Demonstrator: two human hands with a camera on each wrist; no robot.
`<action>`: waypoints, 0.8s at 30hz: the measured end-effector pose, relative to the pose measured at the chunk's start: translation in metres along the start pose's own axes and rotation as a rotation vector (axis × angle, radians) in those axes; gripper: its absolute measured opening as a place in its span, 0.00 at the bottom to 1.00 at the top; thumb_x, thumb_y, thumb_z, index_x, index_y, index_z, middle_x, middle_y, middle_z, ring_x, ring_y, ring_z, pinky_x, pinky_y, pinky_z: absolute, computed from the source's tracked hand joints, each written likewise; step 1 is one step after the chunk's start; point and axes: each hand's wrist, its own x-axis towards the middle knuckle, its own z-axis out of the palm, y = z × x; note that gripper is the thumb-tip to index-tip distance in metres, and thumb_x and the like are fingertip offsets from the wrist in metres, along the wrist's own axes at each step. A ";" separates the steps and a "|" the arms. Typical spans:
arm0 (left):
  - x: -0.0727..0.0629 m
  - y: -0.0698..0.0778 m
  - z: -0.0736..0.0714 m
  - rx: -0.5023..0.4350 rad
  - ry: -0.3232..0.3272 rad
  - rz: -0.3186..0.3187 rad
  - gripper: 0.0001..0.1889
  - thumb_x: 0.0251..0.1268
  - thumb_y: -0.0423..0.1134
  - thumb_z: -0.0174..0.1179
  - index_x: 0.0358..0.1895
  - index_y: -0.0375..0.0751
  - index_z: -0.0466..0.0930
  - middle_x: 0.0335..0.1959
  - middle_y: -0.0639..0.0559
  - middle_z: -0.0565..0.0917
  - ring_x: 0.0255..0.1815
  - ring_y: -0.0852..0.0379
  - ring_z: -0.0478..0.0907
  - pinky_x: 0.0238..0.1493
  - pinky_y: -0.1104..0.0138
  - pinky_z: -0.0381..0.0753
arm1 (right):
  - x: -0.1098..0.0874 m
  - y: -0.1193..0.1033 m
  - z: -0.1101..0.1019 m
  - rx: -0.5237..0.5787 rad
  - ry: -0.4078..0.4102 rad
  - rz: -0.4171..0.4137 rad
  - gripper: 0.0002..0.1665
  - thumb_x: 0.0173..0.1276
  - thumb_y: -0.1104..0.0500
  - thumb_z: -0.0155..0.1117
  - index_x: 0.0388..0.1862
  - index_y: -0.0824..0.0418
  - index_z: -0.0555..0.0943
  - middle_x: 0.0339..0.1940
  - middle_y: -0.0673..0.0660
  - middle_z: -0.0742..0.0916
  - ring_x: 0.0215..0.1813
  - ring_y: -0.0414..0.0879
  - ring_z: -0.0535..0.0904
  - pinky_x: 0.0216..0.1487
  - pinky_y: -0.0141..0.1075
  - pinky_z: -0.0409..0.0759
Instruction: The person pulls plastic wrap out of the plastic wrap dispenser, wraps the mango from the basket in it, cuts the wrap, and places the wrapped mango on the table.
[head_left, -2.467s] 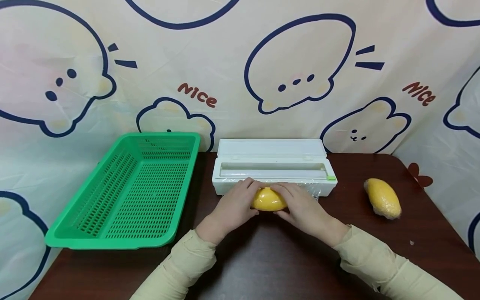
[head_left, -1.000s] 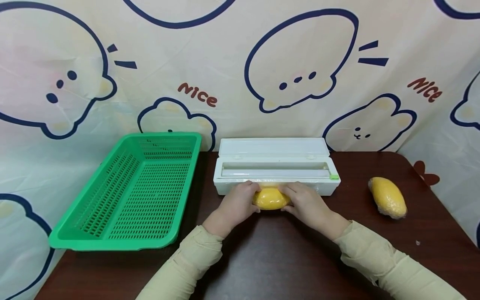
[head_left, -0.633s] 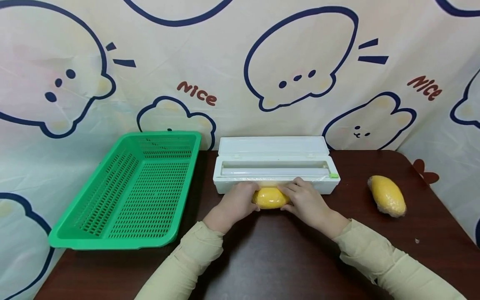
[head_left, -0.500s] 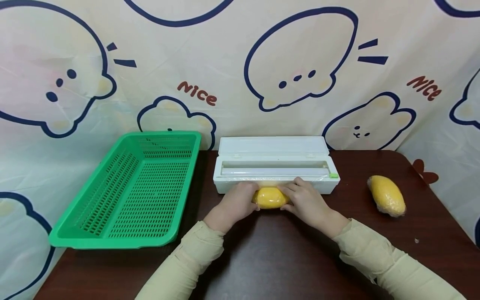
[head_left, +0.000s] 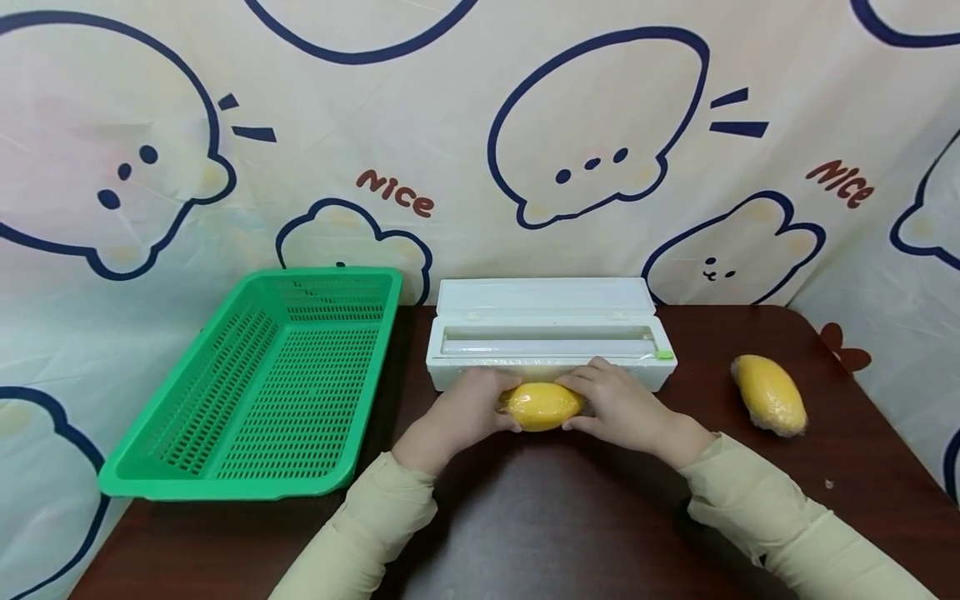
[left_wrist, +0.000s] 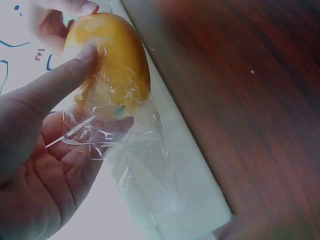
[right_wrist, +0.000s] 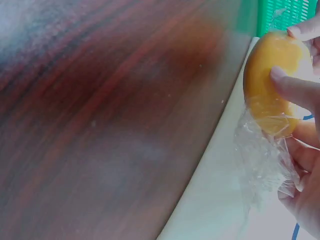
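Observation:
A yellow mango (head_left: pixel 542 406) is held level between both hands, just in front of the white cling film box (head_left: pixel 551 371). My left hand (head_left: pixel 467 410) grips its left end, thumb on the near side and fingers behind. My right hand (head_left: pixel 622 410) holds the right end in the same way. Clear cling film (left_wrist: pixel 145 130) covers the mango and hangs loose and crumpled past its end in the left wrist view. More loose cling film (right_wrist: pixel 262 155) gathers by the right fingers in the right wrist view.
The box's lid (head_left: pixel 543 297) stands open, with a film roll (head_left: pixel 547 346) inside. A green plastic basket (head_left: pixel 345 479) sits at the left. A second mango (head_left: pixel 770 396), wrapped in film, lies at the right on the dark wooden table (head_left: pixel 540 517). A patterned curtain hangs behind.
The mango and both hands have come slightly toward the person, and more of its ends shows between the fingers. Film seen hanging by the box's right front 2.5 s ago no longer shows there.

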 end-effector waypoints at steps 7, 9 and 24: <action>-0.006 0.018 -0.004 0.115 0.036 -0.047 0.30 0.54 0.36 0.79 0.63 0.39 0.81 0.57 0.42 0.83 0.54 0.46 0.81 0.56 0.56 0.81 | -0.001 0.001 -0.006 0.044 -0.032 0.011 0.32 0.60 0.50 0.81 0.59 0.64 0.83 0.54 0.57 0.86 0.51 0.49 0.77 0.52 0.47 0.78; -0.005 0.023 -0.005 0.175 0.047 -0.024 0.30 0.54 0.37 0.80 0.62 0.42 0.82 0.59 0.43 0.82 0.56 0.46 0.80 0.56 0.55 0.81 | 0.000 0.001 -0.008 0.058 -0.047 0.023 0.32 0.61 0.49 0.79 0.59 0.64 0.83 0.54 0.57 0.86 0.52 0.49 0.77 0.53 0.48 0.78; -0.004 0.024 0.017 0.416 0.138 0.123 0.38 0.46 0.39 0.84 0.62 0.51 0.73 0.61 0.48 0.73 0.63 0.49 0.71 0.51 0.54 0.79 | 0.007 0.005 -0.018 0.166 -0.143 0.070 0.27 0.72 0.47 0.69 0.63 0.61 0.81 0.51 0.49 0.84 0.50 0.45 0.74 0.53 0.46 0.74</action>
